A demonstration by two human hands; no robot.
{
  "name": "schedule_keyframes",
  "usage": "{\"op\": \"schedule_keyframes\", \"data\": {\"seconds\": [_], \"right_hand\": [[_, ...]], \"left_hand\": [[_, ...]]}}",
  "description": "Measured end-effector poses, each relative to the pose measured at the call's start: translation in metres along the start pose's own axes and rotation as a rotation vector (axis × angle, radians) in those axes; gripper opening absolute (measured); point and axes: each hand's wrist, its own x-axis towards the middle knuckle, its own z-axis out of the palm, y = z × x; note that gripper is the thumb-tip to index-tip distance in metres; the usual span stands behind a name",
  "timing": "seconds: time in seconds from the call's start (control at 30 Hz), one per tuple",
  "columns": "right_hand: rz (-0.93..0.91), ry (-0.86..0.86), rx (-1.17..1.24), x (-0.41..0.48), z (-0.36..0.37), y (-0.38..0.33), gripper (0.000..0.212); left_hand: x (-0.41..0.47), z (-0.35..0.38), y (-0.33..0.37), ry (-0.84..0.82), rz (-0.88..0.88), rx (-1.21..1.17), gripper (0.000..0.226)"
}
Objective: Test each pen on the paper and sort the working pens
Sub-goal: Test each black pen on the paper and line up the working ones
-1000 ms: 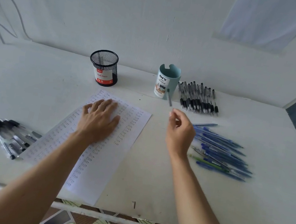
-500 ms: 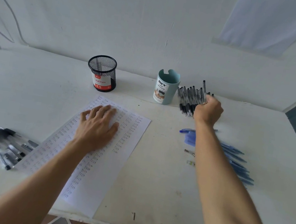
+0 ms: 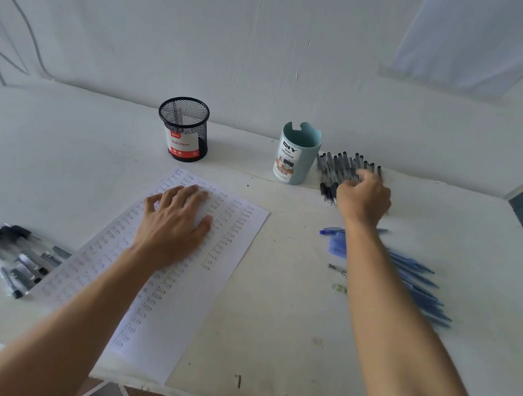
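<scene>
Pulling one pen may scatter its neighbours
Your right hand (image 3: 364, 197) curls over the row of black-and-clear plastic pens (image 3: 335, 168), grip unclear; your left hand (image 3: 177, 224) lies flat, pinning the white written-on paper sheet (image 3: 230, 254).

The right hand (image 3: 363, 198), held a second ago above the worktop (image 3: 271, 302) just beside the blue pens (image 3: 418, 281), is now carried back onto the black pens (image 3: 336, 168) next to the teal cup (image 3: 296, 155), fingers curled down on them, and the blue pens are partly covered by the forearm (image 3: 386, 286).
</scene>
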Motion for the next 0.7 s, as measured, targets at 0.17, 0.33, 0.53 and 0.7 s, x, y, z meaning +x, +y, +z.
{"op": "schedule_keyframes", "data": {"seconds": [0.17, 0.33, 0.53, 0.7], "right_hand": [[-0.252, 0.013, 0.054, -0.052, 0.009, -0.016, 0.037], [-0.447, -0.35, -0.034, -0.12, 0.028, -0.02, 0.04], [-0.602, -0.563, -0.286, -0.157, 0.033, -0.007, 0.071], [-0.617, -0.589, -0.345, -0.16, 0.033, -0.003, 0.076]], "left_hand": [[-0.001, 0.0, 0.0, 0.006, 0.004, -0.002, 0.066], [-0.002, -0.001, 0.002, 0.005, -0.008, -0.007, 0.056], [-0.002, -0.001, 0.01, -0.025, -0.076, -0.082, 0.056], [-0.005, -0.006, 0.016, -0.014, -0.122, -0.236, 0.056]]}}
